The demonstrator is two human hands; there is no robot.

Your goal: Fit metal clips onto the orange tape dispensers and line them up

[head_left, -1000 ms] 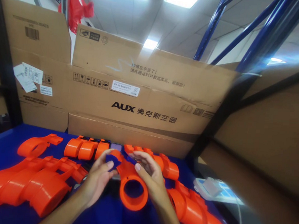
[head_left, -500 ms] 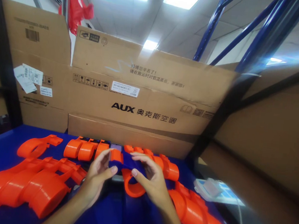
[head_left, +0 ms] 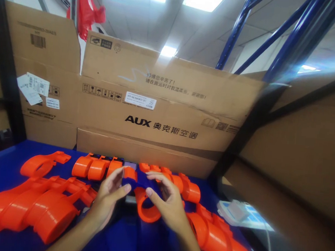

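Observation:
Both my hands hold one orange plastic part (head_left: 146, 209) with a round ring end, just above the blue table (head_left: 2, 166). A dark blue piece (head_left: 140, 182) lies across its top between my fingers. My left hand (head_left: 107, 202) pinches the part's upper left end with thumb and fingers. My right hand (head_left: 168, 205) grips it from the right, fingers curled over the blue piece. The ring end points toward me and down.
Rows of the same orange parts lie on the table: a stack at the left (head_left: 33, 207), a row at the back (head_left: 97, 167), another at the right (head_left: 219, 241). Cardboard boxes (head_left: 162, 113) wall off the back and right. A white device (head_left: 237, 210) with a cable sits at the right.
The orange part has tipped: its ring opening, facing me a second ago, now hangs lower and more edge-on. The blue piece now spreads across the top under my fingers.

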